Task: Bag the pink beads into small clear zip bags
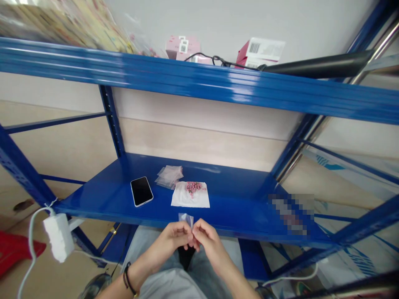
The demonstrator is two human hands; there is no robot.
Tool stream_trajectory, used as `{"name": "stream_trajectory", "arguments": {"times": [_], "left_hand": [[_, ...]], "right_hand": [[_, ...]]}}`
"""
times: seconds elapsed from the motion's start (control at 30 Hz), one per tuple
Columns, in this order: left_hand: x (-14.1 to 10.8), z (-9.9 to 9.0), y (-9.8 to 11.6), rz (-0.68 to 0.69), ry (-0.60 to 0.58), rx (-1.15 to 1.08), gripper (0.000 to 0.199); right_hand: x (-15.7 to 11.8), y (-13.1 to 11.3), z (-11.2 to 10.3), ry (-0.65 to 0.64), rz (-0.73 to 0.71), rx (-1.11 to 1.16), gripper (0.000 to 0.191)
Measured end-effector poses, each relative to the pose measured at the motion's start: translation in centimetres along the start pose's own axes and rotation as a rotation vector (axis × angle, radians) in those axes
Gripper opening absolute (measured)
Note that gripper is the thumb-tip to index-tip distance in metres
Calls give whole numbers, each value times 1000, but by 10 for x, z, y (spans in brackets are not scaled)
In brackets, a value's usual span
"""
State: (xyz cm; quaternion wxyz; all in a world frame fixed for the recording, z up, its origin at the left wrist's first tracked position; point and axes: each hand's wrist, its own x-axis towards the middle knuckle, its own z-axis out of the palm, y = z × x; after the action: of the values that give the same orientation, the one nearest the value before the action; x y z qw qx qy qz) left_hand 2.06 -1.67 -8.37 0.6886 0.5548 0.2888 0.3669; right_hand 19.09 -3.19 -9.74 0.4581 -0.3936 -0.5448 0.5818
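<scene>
- Nearest, a small clear bag [184, 217] is pinched between the fingertips of the left hand [177, 236] and the right hand [206, 237]; the two hands are brought together, and how the film is shared among the fingers cannot be told.
- The bag's free end is pointed toward 11 o'clock from the grip, at the front edge of the blue shelf [240, 203]; its full long axis is hidden by the fingers.
- At 12 o'clock from the grip, near but apart, a white sheet [187, 202] is laid flat, its long axis run from 9 to 3; neither hand is clearly nearer to it.
- Small pink pieces [193, 189] are heaped on the sheet's farther half, trailing toward 6 o'clock.
- Between 10 and 11 o'clock, a phone [141, 191] is set down, nearer to the left hand.
- Farthest, at about 11 o'clock, a loose stack of clear bags [169, 176] is spread just beside the sheet.
</scene>
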Motion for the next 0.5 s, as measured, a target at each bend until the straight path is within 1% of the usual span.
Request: {"name": "stream_trajectory", "arguments": {"times": [0.1, 0.17, 0.23, 0.37, 0.43, 0.5], "left_hand": [[-1, -1, 3, 15, -16, -16, 36], [0, -3, 3, 19, -14, 20, 40], [1, -4, 1, 38, -10, 91, 39], [0, -1, -3, 127, -6, 244, 34], [-1, 0, -5, 150, 20, 284, 34], [-2, 0, -6, 152, 83, 317, 32]], "right_hand": [[-1, -1, 2, -4, 10, 26, 33], [-1, 0, 3, -15, 9, 23, 32], [-1, 2, 4, -18, 1, 9, 33], [1, 9, 3, 10, -21, -37, 36], [3, 14, 2, 9, -28, -73, 37], [5, 18, 1, 24, -34, -114, 38]]}}
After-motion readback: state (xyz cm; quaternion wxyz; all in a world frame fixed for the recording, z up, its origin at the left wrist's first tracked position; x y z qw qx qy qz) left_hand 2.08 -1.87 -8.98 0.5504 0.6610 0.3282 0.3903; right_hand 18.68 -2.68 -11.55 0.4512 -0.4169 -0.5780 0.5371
